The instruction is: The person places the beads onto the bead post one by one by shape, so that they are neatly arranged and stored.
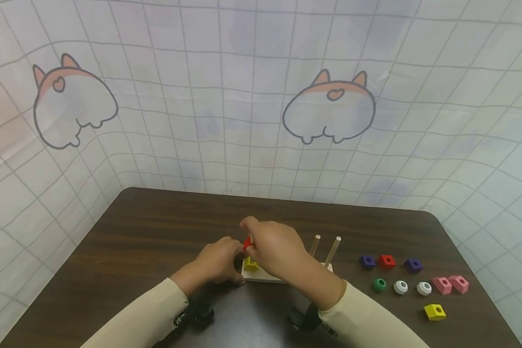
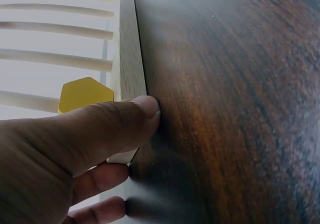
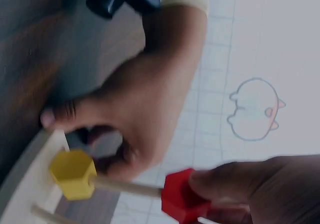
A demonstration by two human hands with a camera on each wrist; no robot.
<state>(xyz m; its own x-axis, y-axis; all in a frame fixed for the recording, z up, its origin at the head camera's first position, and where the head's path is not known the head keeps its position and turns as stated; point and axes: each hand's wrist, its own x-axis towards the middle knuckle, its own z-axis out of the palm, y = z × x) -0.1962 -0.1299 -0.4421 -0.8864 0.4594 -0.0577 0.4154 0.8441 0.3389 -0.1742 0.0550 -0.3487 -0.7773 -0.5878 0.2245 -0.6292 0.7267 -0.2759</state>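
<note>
A pale wooden pegboard with upright pegs lies on the dark table. Low on its leftmost peg sits a yellow hexagonal block. My left hand grips the board's left end, thumb along the front edge and the other fingers around the end behind it. Between thumb and fingers, my right hand pinches a red hexagonal block at the upper part of that same peg, above the yellow one. The right hand hides several pegs in the head view.
To the right of the pegboard lie loose pieces with holes: two purple blocks, a red block, a green bead, two white beads, two pink blocks and a yellow block. A gridded cloth hangs behind the table.
</note>
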